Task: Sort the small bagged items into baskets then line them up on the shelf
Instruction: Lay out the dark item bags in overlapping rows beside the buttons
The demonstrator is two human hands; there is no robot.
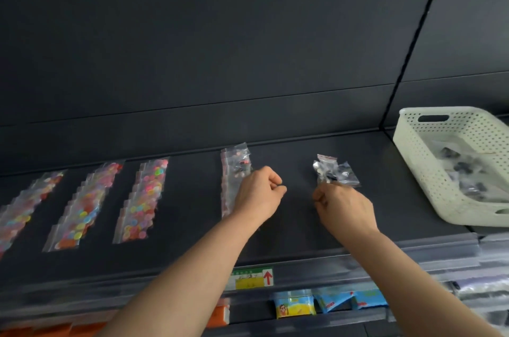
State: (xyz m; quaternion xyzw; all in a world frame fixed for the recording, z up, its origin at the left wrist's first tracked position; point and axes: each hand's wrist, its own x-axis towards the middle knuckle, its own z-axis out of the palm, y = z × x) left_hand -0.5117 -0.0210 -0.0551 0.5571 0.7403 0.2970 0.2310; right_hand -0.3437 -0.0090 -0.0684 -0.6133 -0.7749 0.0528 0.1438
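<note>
Head view.

1. Edges. The shelf (192,229) ends at the back against a dark panel and at the front in a clear price rail carrying one label (252,278). The white basket (407,160) stands at the right end, its near corner close to the front edge.
2. Open room. Bare shelf lies between the row of clear bags (234,168) and the bunch of bags (334,171), and again between that bunch and the basket. A wider bare band runs along the front, under both my forearms.
3. Hands. My left hand (259,193) is curled into a fist over the near part of the row of clear bags; I cannot tell whether it holds anything. My right hand (344,207) pinches the bunch of bags at its lower end, lifted just above the shelf.
4. Count.
 - Rows of colourful bags (82,204): four, laid overlapping front to back; the leftmost is cut by the frame.
 - Rows of clear bags: one.
 - Baskets: one, with more dark-filled bags (465,171) inside; their number is unclear.
 - On the level below: one yellow packet (294,306) and blue packets (349,299) beside it.
</note>
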